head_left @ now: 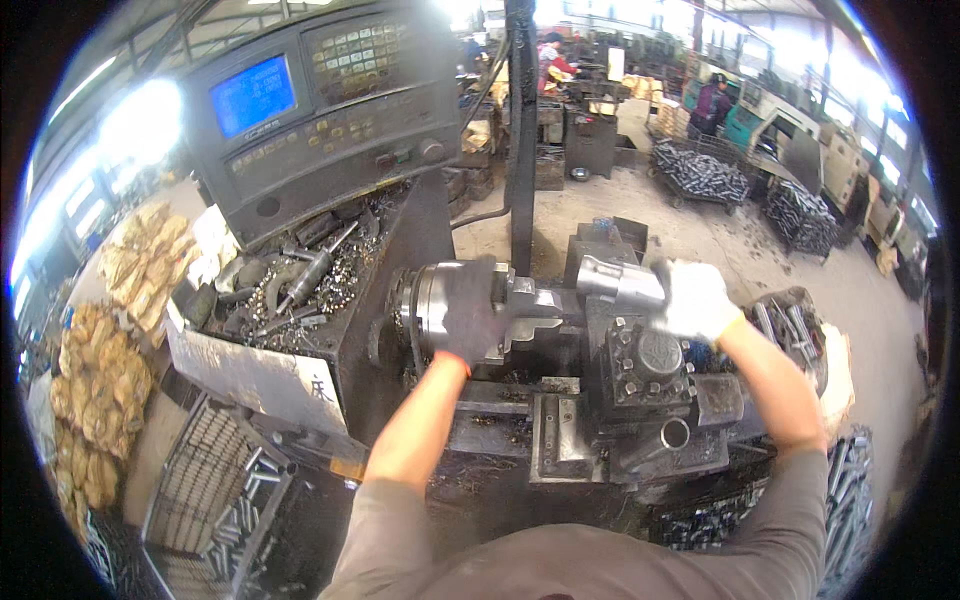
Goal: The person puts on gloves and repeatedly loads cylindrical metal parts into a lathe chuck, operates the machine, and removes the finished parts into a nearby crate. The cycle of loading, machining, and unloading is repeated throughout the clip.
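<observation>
My left hand [475, 308], in a dark glove, lies over the shiny lathe chuck [432, 305]; its fingers are dark and blurred, so their grip is unclear. Jaws [532, 308] of bright metal stick out from the chuck to the right of this hand. In a white glove, my right hand [698, 302] is closed around the right end of a shiny metal cylinder [618, 282], held roughly level above the tool post [648, 358]. The cylinder's left end points toward the chuck, apart from it. Most fingertips of the right hand are hidden.
A control panel with a blue screen [252, 95] stands at the upper left, above a tray of tools and chips [300, 285]. Metal parts fill a wire basket [195, 480] at lower left. A dark post [521, 140] rises behind the lathe. Two people work farther back.
</observation>
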Motion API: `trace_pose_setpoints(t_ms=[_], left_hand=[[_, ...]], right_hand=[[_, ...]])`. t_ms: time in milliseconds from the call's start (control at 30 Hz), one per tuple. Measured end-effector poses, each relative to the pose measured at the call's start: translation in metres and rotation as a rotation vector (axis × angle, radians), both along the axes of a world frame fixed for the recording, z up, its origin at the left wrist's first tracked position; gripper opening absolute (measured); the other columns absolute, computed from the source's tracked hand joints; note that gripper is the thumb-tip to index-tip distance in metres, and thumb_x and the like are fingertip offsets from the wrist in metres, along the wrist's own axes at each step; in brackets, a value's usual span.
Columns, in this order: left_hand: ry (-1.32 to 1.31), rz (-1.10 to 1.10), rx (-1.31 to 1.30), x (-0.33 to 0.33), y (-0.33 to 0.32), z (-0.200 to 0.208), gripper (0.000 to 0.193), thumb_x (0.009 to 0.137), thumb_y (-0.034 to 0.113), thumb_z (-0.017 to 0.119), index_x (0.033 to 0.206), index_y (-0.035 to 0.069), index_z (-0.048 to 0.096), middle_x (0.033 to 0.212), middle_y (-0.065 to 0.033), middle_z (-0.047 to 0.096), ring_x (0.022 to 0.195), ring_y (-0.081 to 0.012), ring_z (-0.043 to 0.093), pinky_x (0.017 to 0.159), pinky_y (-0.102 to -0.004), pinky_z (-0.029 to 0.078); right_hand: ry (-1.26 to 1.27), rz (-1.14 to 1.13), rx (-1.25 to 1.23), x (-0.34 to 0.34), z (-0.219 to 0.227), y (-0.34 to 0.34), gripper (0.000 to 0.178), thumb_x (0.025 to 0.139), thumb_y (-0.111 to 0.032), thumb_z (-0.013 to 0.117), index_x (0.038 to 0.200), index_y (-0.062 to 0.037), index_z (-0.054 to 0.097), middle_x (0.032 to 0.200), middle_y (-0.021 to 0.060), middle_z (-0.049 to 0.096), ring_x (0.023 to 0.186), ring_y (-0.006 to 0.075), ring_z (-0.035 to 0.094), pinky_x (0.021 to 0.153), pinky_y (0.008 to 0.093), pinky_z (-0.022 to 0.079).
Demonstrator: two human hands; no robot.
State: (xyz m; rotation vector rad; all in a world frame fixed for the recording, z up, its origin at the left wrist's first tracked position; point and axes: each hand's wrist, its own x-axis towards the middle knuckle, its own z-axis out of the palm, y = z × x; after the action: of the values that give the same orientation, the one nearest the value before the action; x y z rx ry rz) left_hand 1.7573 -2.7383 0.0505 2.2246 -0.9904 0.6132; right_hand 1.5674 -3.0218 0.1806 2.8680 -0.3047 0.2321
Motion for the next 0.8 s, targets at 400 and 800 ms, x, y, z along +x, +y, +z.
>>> trace_pose_setpoints(t_ms=[400,800], left_hand=[[1.982,-0.455,-0.772,-0.186,0.016,-0.134,0.052,0.100,0.043,0.074,0.136,0.008,0.061,0.129,-0.0119,0.066,0.122,-0.0303,0.062,0.110,-0.0508,0.049],[1.191,-0.351,-0.441,-0.161,0.029,-0.212,0.058,0.097,0.039,0.066,0.143,0.004,0.060,0.142,-0.0138,0.061,0.129,-0.0302,0.059,0.111,-0.0475,0.050]], right_hand=[[0.111,-0.083,2.198,-0.144,-0.264,0.161,0.059,0.091,-0.045,0.082,0.136,-0.0092,0.067,0.128,0.0086,0.070,0.102,0.0168,0.070,0.085,0.0349,0.058],[-0.093,-0.898,1.389,-0.443,-0.208,0.107,0.059,0.080,-0.046,0.084,0.117,-0.0002,0.076,0.098,0.0153,0.078,0.089,0.0272,0.073,0.080,0.0411,0.059]])
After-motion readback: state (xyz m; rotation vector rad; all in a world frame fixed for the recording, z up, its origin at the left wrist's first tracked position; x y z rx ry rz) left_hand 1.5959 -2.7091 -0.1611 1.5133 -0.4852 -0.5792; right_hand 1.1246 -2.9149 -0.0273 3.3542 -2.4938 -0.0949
